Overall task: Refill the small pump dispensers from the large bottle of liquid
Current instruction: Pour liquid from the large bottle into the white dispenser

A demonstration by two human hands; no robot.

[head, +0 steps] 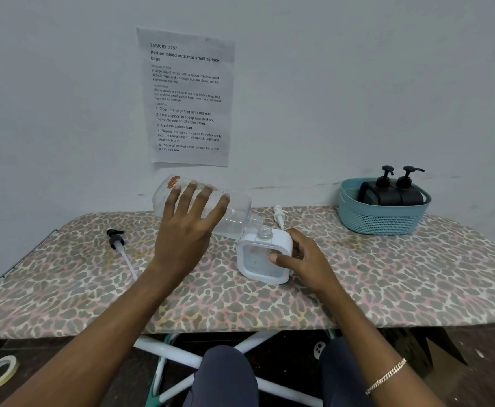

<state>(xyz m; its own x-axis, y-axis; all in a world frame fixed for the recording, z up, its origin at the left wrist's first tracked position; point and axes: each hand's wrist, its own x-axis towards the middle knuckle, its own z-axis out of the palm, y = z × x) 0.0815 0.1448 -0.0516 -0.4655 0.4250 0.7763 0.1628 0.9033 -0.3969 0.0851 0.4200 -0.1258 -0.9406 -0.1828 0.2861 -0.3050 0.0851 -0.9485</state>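
Hands first: our left hand (187, 227) wraps the tilted large clear bottle (236, 214), its mouth just beside the open neck of the white square dispenser (256, 261), which our right hand (302, 257) grips on the ironing board (387, 274). We'd call this the pour; next needs the mouth right over that narrow neck. Can't tell if liquid's flowing, or the fill level. Off behind, the white pump (280, 214) lies loose.

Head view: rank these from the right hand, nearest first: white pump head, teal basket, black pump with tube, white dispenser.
1. white dispenser: held in the right hand, centre of the board.
2. white pump head: just behind the dispenser.
3. teal basket: back right corner.
4. black pump with tube: far left side of the board.
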